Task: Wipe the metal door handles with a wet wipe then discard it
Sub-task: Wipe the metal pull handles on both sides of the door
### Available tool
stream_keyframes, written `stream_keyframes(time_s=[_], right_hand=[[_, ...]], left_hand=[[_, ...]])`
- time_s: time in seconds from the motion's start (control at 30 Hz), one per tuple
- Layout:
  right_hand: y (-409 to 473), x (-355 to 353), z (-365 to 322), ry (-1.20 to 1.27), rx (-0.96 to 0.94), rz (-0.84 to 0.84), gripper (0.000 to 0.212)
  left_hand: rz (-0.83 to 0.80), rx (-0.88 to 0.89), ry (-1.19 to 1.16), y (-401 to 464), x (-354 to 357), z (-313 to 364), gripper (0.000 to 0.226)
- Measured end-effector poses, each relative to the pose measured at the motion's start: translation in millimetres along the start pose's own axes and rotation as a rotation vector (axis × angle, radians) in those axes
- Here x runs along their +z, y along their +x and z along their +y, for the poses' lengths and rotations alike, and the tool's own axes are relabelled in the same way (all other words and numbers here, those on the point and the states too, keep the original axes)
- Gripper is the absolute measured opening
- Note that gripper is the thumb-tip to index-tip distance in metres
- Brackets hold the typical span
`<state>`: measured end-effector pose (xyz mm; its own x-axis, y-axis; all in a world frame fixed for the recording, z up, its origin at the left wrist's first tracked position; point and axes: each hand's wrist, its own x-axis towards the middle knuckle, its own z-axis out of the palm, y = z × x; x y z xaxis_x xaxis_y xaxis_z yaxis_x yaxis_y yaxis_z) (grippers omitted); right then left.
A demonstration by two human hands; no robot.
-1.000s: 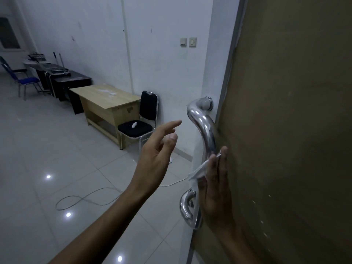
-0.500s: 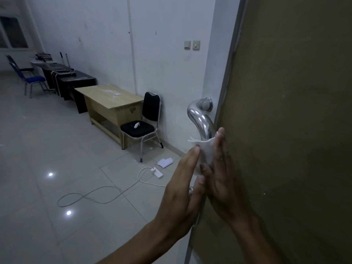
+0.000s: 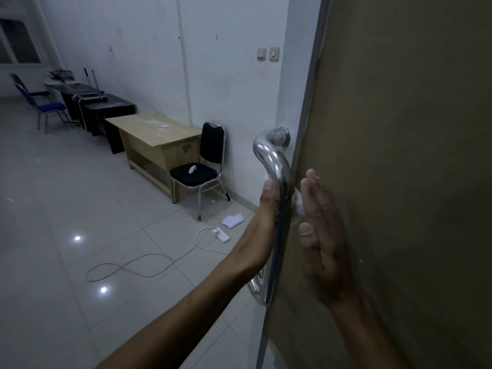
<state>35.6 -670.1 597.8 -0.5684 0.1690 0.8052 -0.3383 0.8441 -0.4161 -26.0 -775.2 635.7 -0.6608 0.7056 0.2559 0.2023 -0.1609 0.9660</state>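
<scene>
A curved chrome door handle [image 3: 271, 158] runs down the edge of the brown door [image 3: 399, 155]. My left hand [image 3: 266, 206] curls round the bar from the left at mid height. The white wet wipe [image 3: 298, 205] is wrapped under its fingers and shows on both sides of the bar. My right hand [image 3: 319, 235] lies flat beside the handle on the door side, fingers straight, touching the wipe's edge. The fingers of my left hand are hidden behind the bar.
A black chair [image 3: 198, 171] and a wooden desk [image 3: 157, 134] stand by the white wall. On the tiled floor lie a white charger with its cable [image 3: 222, 235] and a sheet of paper [image 3: 232, 220]. Dark tables [image 3: 106, 102] and a blue chair [image 3: 50, 106] are farther back.
My left hand came in from the open air, met the right hand at the wipe, and now wraps the wipe round the bar. My right hand has flattened out.
</scene>
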Motion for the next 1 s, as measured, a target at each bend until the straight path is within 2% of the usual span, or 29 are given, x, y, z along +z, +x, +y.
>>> stream_keyframes(time_s=[0.17,0.27,0.3,0.37,0.53,0.63,0.77,0.9,1.0], right_hand=[[-11,6,2,0.072,0.065,0.039,0.05],[-17,7,4,0.129,0.096,0.054,0.05],[-18,6,5,0.145,0.106,0.054,0.049],[-20,6,5,0.169,0.125,0.053,0.05],[-19,5,6,0.185,0.124,0.061,0.054],[-17,7,7,0.182,0.121,0.064,0.055],[-19,8,6,0.207,0.154,0.073,0.055],[-19,2,4,0.278,0.171,0.09,0.055],[-16,-2,3,0.302,0.172,0.116,0.066]], left_hand=[[-0.077,-0.117,0.038,-4,-16,-33,0.06],[-0.159,-0.192,0.048,-6,-23,-53,0.059],[-0.163,-0.202,0.037,-7,-24,-58,0.059],[-0.136,-0.197,0.022,-9,-26,-63,0.071],[-0.049,0.048,0.079,-19,-16,-58,0.087],[-0.066,0.248,0.155,-25,-1,-62,0.093],[0.036,0.495,0.516,-20,4,-92,0.073],[0.176,0.759,0.846,1,1,-99,0.064],[0.247,0.818,1.153,18,-2,-80,0.064]])
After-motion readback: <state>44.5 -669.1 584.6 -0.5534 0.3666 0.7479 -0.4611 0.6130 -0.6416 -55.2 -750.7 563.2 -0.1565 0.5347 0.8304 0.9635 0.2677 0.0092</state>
